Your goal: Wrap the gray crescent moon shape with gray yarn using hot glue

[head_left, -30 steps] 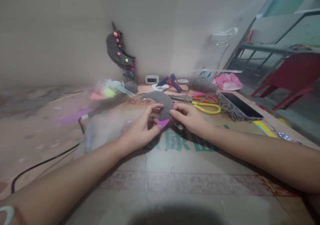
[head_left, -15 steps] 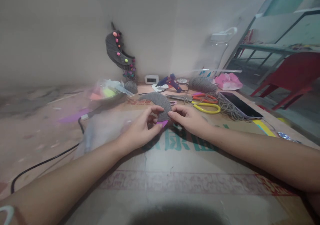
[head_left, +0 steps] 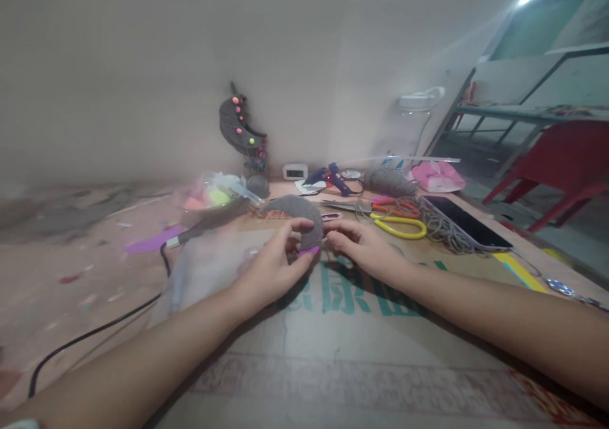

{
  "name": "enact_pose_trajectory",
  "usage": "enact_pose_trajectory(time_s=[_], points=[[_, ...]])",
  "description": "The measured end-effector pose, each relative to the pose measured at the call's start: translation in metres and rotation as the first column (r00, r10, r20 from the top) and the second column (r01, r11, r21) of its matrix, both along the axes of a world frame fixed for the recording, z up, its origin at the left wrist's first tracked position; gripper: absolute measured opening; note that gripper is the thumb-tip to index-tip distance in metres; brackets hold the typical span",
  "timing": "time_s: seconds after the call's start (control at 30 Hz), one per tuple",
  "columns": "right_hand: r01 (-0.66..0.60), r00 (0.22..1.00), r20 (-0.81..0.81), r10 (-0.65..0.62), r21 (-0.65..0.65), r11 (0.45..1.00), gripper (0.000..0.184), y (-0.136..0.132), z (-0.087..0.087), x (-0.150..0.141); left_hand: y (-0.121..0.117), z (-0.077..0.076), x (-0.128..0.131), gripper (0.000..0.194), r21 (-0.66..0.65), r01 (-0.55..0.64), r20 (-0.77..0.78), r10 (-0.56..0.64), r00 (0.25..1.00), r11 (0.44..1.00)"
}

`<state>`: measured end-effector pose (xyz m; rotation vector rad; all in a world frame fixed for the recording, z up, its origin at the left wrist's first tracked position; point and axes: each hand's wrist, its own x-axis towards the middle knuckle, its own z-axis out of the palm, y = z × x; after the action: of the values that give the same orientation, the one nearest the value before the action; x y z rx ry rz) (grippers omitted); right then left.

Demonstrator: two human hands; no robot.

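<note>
Large teal characters are showing on the flattened cardboard sheet [head_left: 342, 353] that is covering the bench, just below the two hands; a band of smaller red print is running across the sheet nearer the camera, and more red print is sitting near its far edge, but none of it is sharp enough to read. A small white clock [head_left: 295, 171] is standing by the wall, its digits too small to make out.

The left hand [head_left: 276, 261] is pinching the near end of a grey yarn-wrapped crescent [head_left: 297, 210], thumb above and fingers curled beneath, where a bare purple tip [head_left: 310, 250] is sticking out. The right hand [head_left: 359, 245] is closing its fingertips on the same end from the other side, just beside the left thumb. The crescent is arching up and away from the hands, above the cardboard's far part.

Beyond the right hand, yellow-handled scissors [head_left: 399, 224], orange-handled scissors [head_left: 390, 207], loose grey yarn [head_left: 440, 229] and a dark phone [head_left: 469, 231] are crowding the bench's far right, close to its edge. A glue gun [head_left: 330, 178] is lying near the wall, and a finished crescent with coloured beads [head_left: 240, 127] is leaning against it. The cardboard nearer the camera is lying bare between the forearms. A black cable [head_left: 95, 334] is trailing off to the left.
</note>
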<state>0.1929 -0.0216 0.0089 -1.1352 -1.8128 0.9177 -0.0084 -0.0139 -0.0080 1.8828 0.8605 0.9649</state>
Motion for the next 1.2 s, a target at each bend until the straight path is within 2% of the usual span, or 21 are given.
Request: enact_pose_trajectory(time_s=[0.23, 0.5, 0.63, 0.83, 0.97, 1.07, 1.2], points=[[-0.029, 0.997, 0.075, 0.029, 0.003, 1.000, 0.023, 0.002, -0.003, -0.001, 0.004, -0.005, 0.000, 0.035, 0.058, -0.041, 0.040, 0.039, 0.998, 0.997], [-0.043, 0.996, 0.074, 0.047, -0.054, 0.998, 0.017, -0.002, -0.005, -0.004, -0.003, -0.001, -0.004, 0.038, 0.156, -0.025, -0.123, 0.044, 0.991, 0.987], [-0.046, 0.997, 0.064, 0.051, -0.080, 0.996, 0.015, -0.003, -0.005, -0.004, -0.005, 0.003, -0.004, 0.036, 0.210, -0.011, -0.154, 0.044, 0.987, 0.978], [-0.080, 0.996, 0.039, 0.082, -0.061, 0.995, 0.018, -0.005, -0.002, -0.004, -0.006, 0.006, -0.002, 0.036, 0.204, -0.018, -0.150, 0.049, 0.987, 0.979], [-0.092, 0.995, -0.032, 0.090, -0.048, 0.995, 0.031, -0.006, 0.000, -0.004, -0.006, 0.006, -0.001, 0.035, 0.164, -0.012, -0.123, 0.033, 0.992, 0.986], [-0.049, 0.996, -0.076, 0.046, -0.033, 0.998, 0.037, -0.005, 0.000, -0.003, -0.006, 0.004, -0.002, 0.036, 0.149, -0.013, -0.111, 0.030, 0.993, 0.989], [0.104, 0.982, -0.152, -0.110, -0.048, 0.993, 0.032, -0.001, -0.002, 0.000, -0.001, 0.000, -0.002, 0.037, 0.096, -0.036, -0.049, 0.041, 0.998, 0.995]])
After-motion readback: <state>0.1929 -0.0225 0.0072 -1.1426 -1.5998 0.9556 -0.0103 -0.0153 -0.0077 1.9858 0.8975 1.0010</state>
